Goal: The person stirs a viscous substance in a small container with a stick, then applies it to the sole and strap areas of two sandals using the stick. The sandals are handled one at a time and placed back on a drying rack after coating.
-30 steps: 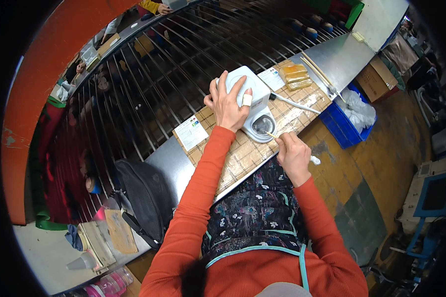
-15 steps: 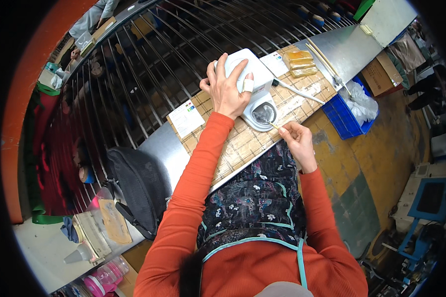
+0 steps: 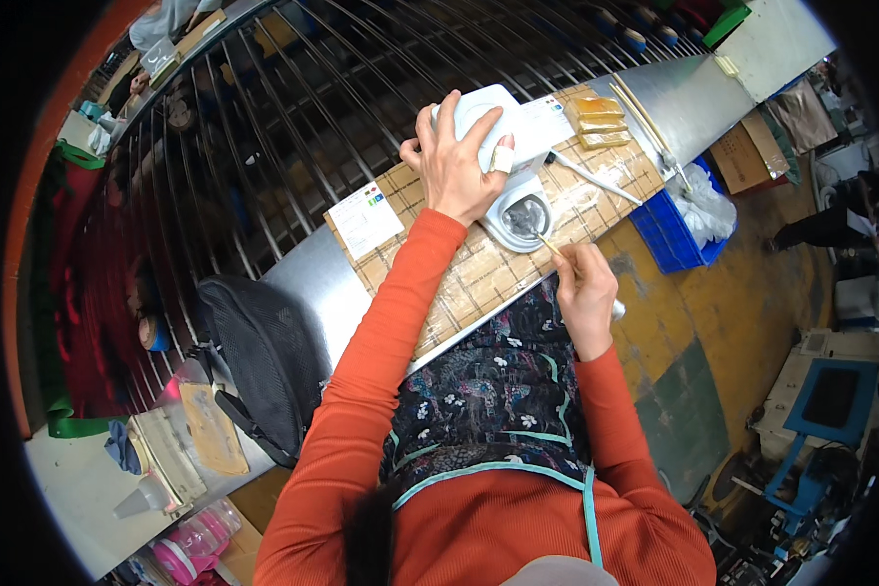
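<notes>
A white tabletop device [image 3: 524, 119] with a box-shaped top stands on a brown, tape-covered board. Its low front part has a round opening [image 3: 524, 218] with a dark grey, shiny inside. My left hand [image 3: 462, 161] lies over the left and top of the housing, fingers spread, a pale wrap around the thumb. Between the thumb and fingertips of my right hand [image 3: 587, 293] is a thin wooden stick [image 3: 552, 247]. The stick's far end is at the rim of the opening nearest me; whether it touches is too small to tell.
Flat on the brown board [image 3: 464, 293] lies a printed white card [image 3: 365, 221]; amber blocks [image 3: 598, 121] sit at the back right. Long sticks [image 3: 643, 115] lie beyond them. A blue crate [image 3: 676, 232] holds clear plastic bags. Left of the board stands a black bag [image 3: 264, 366]. Metal bars [image 3: 254, 166] run behind.
The stick's tip has shifted slightly right, to the opening's near rim. My left hand stays on the device. The whole view has shifted a little.
</notes>
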`<action>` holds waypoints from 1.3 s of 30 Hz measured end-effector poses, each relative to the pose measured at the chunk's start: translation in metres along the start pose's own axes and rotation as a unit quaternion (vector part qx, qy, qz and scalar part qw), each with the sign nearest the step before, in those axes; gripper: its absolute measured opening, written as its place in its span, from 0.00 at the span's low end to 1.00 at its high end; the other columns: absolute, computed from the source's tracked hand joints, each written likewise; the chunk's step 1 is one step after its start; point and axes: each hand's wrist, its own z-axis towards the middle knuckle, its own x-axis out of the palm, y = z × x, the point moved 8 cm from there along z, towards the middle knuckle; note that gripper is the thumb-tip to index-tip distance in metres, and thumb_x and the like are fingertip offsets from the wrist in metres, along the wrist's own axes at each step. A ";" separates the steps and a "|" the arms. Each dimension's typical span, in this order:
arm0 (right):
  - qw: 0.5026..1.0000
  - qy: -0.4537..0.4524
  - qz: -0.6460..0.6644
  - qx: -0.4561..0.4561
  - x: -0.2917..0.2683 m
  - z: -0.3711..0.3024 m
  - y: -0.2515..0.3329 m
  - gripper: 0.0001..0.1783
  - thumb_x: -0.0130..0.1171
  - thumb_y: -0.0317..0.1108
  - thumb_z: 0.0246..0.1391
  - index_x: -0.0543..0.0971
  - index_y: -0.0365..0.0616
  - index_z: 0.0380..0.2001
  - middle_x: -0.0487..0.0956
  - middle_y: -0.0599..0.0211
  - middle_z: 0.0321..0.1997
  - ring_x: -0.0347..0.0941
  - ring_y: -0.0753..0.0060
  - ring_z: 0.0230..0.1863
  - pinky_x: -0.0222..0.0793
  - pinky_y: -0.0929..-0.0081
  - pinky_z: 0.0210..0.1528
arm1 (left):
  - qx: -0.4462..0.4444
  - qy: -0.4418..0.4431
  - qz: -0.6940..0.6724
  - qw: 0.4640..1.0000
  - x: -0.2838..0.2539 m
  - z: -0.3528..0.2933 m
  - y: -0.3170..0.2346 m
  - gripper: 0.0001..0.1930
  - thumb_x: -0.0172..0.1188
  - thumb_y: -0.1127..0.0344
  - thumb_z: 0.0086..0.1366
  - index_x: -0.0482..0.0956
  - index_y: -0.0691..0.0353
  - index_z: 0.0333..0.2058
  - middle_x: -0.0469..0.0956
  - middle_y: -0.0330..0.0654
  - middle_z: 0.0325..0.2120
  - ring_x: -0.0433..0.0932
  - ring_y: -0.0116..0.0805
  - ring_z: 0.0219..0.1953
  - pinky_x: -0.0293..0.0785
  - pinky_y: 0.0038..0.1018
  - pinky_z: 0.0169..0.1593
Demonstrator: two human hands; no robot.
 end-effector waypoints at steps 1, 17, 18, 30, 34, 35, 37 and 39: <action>0.999 0.005 -0.041 -0.033 0.000 0.001 0.005 0.02 0.60 0.24 0.49 0.76 0.41 0.27 0.75 0.62 0.24 0.71 0.62 0.26 0.66 0.70 0.31 | -0.001 0.002 0.001 1.000 0.000 0.000 0.000 0.19 0.57 0.50 0.57 0.82 0.44 0.46 0.63 0.51 0.60 0.54 0.57 0.61 0.46 0.52 0.54; 0.881 0.166 0.333 0.291 0.047 -0.028 -0.063 0.12 0.52 0.33 0.62 0.76 0.37 0.27 0.67 0.82 0.18 0.58 0.90 0.20 0.54 0.83 0.22 | -0.001 0.008 0.013 1.000 -0.001 0.001 -0.001 0.18 0.58 0.51 0.56 0.83 0.44 0.45 0.63 0.49 0.60 0.54 0.56 0.61 0.46 0.53 0.54; 0.877 0.155 0.335 0.307 0.049 -0.032 -0.064 0.11 0.52 0.33 0.62 0.76 0.38 0.27 0.67 0.82 0.18 0.57 0.91 0.21 0.53 0.85 0.22 | -0.005 0.011 0.013 1.000 0.000 0.001 0.000 0.18 0.58 0.51 0.56 0.83 0.44 0.45 0.63 0.49 0.60 0.54 0.56 0.61 0.46 0.53 0.54; 0.705 0.206 0.640 0.228 0.031 -0.014 -0.027 0.13 0.52 0.35 0.63 0.77 0.35 0.30 0.68 0.77 0.19 0.58 0.85 0.19 0.54 0.85 0.22 | 0.005 0.009 0.024 1.000 -0.003 0.003 -0.003 0.19 0.57 0.52 0.56 0.82 0.43 0.46 0.64 0.49 0.59 0.56 0.53 0.60 0.46 0.50 0.54; 0.891 0.196 0.374 0.167 -0.007 0.001 -0.035 0.14 0.53 0.36 0.61 0.77 0.37 0.27 0.69 0.73 0.16 0.58 0.84 0.17 0.53 0.80 0.20 | 0.018 0.002 0.026 0.999 -0.004 0.003 -0.004 0.19 0.57 0.52 0.56 0.82 0.43 0.46 0.65 0.49 0.59 0.57 0.52 0.60 0.47 0.48 0.54; 0.955 0.183 0.204 0.117 -0.020 0.012 -0.034 0.13 0.55 0.35 0.60 0.78 0.37 0.25 0.71 0.68 0.15 0.62 0.80 0.16 0.56 0.78 0.21 | 0.014 0.008 0.024 1.000 -0.003 0.002 -0.003 0.19 0.57 0.51 0.56 0.82 0.43 0.47 0.65 0.49 0.59 0.57 0.51 0.60 0.46 0.47 0.55; 0.980 0.192 0.037 -0.031 -0.040 0.030 -0.012 0.07 0.59 0.31 0.54 0.78 0.38 0.28 0.76 0.60 0.22 0.69 0.68 0.19 0.62 0.71 0.22 | 0.018 0.005 0.012 1.000 -0.004 0.003 -0.003 0.19 0.56 0.51 0.57 0.82 0.43 0.47 0.65 0.49 0.59 0.57 0.50 0.60 0.46 0.46 0.55; 0.981 0.169 -0.039 -0.091 -0.042 0.045 0.005 0.06 0.60 0.31 0.52 0.78 0.40 0.26 0.77 0.59 0.23 0.72 0.58 0.21 0.65 0.66 0.24 | 0.018 0.009 0.019 1.000 -0.003 0.003 -0.004 0.19 0.56 0.51 0.57 0.82 0.43 0.47 0.65 0.50 0.58 0.57 0.49 0.60 0.44 0.45 0.56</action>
